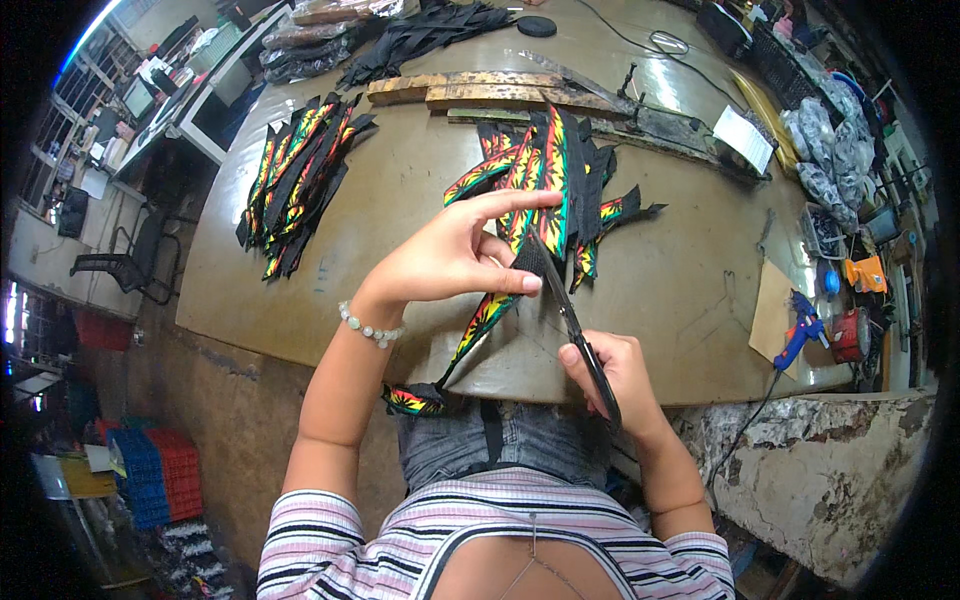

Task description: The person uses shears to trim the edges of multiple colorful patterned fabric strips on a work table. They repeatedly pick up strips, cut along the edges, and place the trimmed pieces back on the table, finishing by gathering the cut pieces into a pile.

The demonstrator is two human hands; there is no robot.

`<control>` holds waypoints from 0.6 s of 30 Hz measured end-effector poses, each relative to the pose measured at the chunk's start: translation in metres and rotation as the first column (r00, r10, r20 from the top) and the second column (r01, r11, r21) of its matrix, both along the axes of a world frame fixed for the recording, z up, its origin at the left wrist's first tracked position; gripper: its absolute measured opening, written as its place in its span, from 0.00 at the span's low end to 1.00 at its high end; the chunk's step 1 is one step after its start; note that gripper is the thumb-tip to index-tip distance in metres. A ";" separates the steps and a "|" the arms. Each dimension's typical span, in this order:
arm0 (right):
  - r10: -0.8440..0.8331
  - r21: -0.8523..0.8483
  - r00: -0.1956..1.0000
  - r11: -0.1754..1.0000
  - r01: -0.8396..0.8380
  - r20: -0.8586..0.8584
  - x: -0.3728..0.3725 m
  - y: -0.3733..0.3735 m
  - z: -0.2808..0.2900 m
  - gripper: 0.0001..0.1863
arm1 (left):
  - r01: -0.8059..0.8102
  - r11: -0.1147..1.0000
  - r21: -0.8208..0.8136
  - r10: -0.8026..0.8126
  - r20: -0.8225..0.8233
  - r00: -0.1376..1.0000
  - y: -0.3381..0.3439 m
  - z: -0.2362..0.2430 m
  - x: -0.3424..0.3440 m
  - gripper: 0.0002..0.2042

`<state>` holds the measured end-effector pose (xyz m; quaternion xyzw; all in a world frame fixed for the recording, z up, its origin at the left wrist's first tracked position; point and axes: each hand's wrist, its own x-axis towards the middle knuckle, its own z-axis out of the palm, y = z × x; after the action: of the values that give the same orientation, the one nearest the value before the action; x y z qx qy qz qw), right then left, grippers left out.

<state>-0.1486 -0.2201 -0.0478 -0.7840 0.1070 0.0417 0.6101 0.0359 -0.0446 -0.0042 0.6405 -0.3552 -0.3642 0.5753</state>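
My left hand (465,250) pinches a patterned fabric strap (487,315) in red, yellow, green and black, with a black underside, between thumb and fingers. The strap's tail hangs toward me over the table's front edge and ends in a folded piece near my lap. In my right hand (615,375) is a pair of black-handled scissors (567,310), its blades pointing up and left beside my left fingertips. Whether the blades touch the strap I cannot tell. Just beyond my hands lies a loose pile of similar straps (585,175), patterned and black.
Another bundle of straps (300,185) lies to the left on the table (690,340). Wooden bars (500,90) and a metal bar (690,135) cross behind. Black straps (425,40) lie at the back. On the right edge sits a blue glue gun (800,330) with its cord hanging down.
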 end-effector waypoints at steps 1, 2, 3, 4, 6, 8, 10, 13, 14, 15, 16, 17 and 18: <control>-0.017 0.024 1.000 1.000 0.017 -0.006 -0.001 -0.001 -0.003 0.24 | 0.009 1.000 -0.007 -0.009 0.027 1.000 -0.001 -0.001 0.003 0.38; -0.025 0.050 1.000 0.998 0.026 -0.008 -0.001 -0.001 -0.007 0.23 | 0.019 1.000 -0.017 -0.018 0.046 0.999 -0.003 -0.003 0.005 0.39; -0.033 0.074 0.999 0.997 0.033 -0.009 -0.002 -0.001 -0.011 0.23 | -0.011 1.000 0.006 0.011 0.058 0.998 -0.005 -0.003 0.007 0.40; -0.082 0.123 0.996 0.989 0.079 0.025 -0.001 0.002 -0.015 0.21 | -0.030 1.000 0.006 0.029 0.075 0.997 -0.006 -0.002 0.007 0.41; -0.205 0.180 0.979 0.963 0.199 0.015 0.004 0.012 -0.023 0.17 | -0.084 0.996 -0.014 0.086 0.176 0.981 -0.007 0.001 0.004 0.44; -0.258 0.495 0.960 0.851 0.174 0.107 0.011 0.031 -0.027 0.15 | -0.118 0.987 -0.106 0.139 0.219 0.966 -0.007 0.006 -0.005 0.46; -0.280 0.610 0.949 0.780 0.137 0.145 0.022 0.054 -0.025 0.17 | -0.170 0.975 -0.144 0.209 0.322 0.924 -0.008 0.011 -0.016 0.50; -0.093 0.498 0.984 0.867 0.005 0.153 0.042 0.058 -0.006 0.20 | -0.240 0.906 -0.350 0.408 0.561 0.720 -0.002 0.016 -0.030 0.48; -0.161 0.589 0.953 0.808 -0.021 0.255 0.048 0.061 0.003 0.15 | -0.316 0.848 -0.425 0.506 0.472 0.722 0.004 0.015 -0.034 0.48; -0.249 0.677 0.901 0.733 -0.064 0.355 0.053 0.064 0.012 0.11 | -0.330 0.822 -0.463 0.525 0.394 0.754 0.014 0.014 -0.039 0.50; -0.239 0.593 0.890 0.804 -0.043 0.388 0.056 0.059 0.024 0.11 | -0.356 0.833 -0.423 0.511 0.341 0.789 0.027 0.012 -0.045 0.50; -0.212 0.512 0.849 0.855 -0.079 0.484 0.060 0.052 0.037 0.11 | -0.329 0.841 -0.429 0.483 0.323 0.814 0.042 0.009 -0.050 0.50; -0.232 0.469 0.845 0.883 -0.025 0.482 0.065 0.051 0.046 0.11 | -0.265 0.919 -0.292 0.355 0.321 0.878 0.060 0.006 -0.055 0.46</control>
<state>-0.0834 -0.1686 -0.0017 -0.5916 -0.0332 -0.1838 0.7843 -0.0196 0.0151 0.0016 0.6719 -0.3898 -0.0949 0.6225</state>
